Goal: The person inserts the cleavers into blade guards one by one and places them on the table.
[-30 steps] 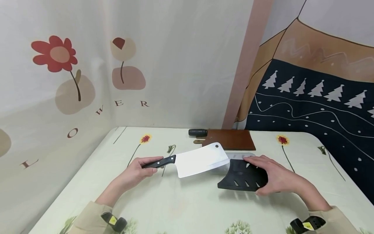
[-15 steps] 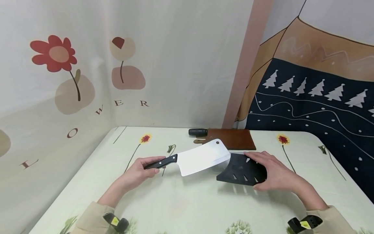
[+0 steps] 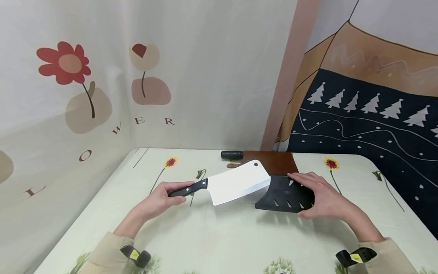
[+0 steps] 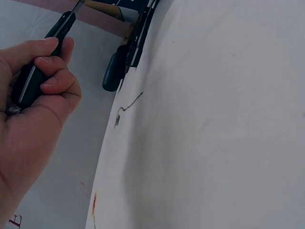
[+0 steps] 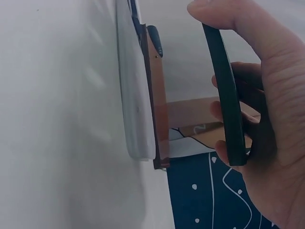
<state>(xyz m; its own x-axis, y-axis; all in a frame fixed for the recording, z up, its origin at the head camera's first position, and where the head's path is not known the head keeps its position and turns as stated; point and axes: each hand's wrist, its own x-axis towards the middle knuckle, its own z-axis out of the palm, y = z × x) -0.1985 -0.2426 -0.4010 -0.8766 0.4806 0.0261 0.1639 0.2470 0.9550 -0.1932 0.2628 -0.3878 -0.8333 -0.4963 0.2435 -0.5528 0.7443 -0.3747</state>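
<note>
My left hand (image 3: 161, 203) grips the black riveted handle of a cleaver (image 3: 239, 182). Its wide silvery blade points right and slants upward, held above the table; a round hole shows near the tip. In the left wrist view, the fingers (image 4: 57, 78) curl round the handle. On the other side, my right hand (image 3: 326, 196) holds a black slotted blade guard (image 3: 282, 196) by its opposite edges, between thumb and fingers. The guard's curved end faces the cleaver, and the blade's end is right at its upper left corner. The right wrist view has the guard (image 5: 226, 100) edge-on.
Behind lies a brown leather sheath (image 3: 277, 161) with a black handle (image 3: 232, 155) at its left. A pale flat object (image 5: 136, 100) lies in front of that sheath, mostly hidden in the head view. A flower-printed cloth covers the table (image 3: 212, 236); printed curtains (image 3: 212, 76) stand behind.
My right hand has raised the blade guard slightly, up and away in the head view. The cleaver has shifted a little up and right in my left hand. Both grips stay the same.
</note>
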